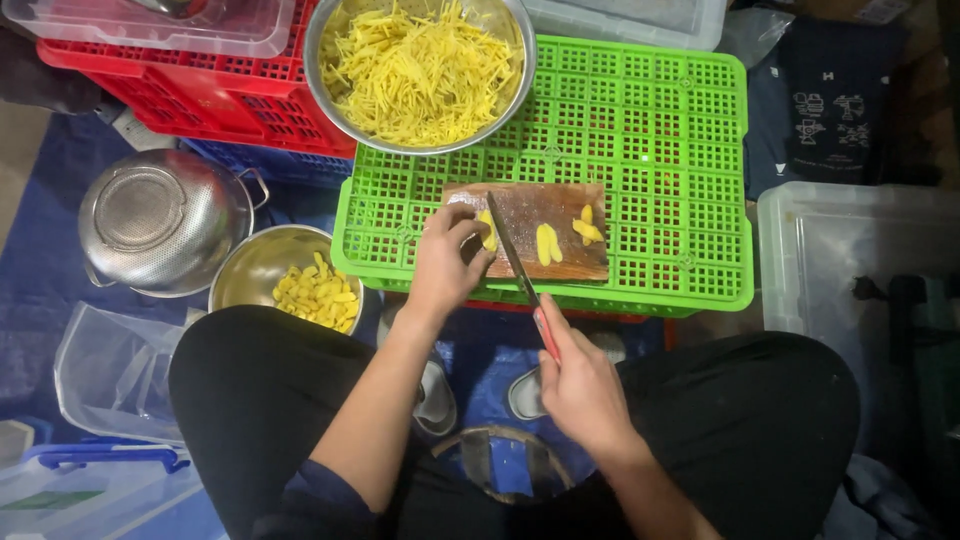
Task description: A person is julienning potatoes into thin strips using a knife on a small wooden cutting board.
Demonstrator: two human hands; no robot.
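On the one board (527, 232), left hand (447, 262) pins one slice (487, 231), right hand (578, 385) grips one knife (520, 272), perhaps three slices loose.

Bright overhead light on the green crate (640, 130) — corners fall dim, steel bowl (330, 30) glares, edges slightly soft.

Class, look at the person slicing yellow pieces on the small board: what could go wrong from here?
1. The knife blade lies right beside the left hand fingers pinning a yellow piece; a slip may cut them.
2. The cutting board rests on a slotted green crate; it may slide, and slices could drop through.
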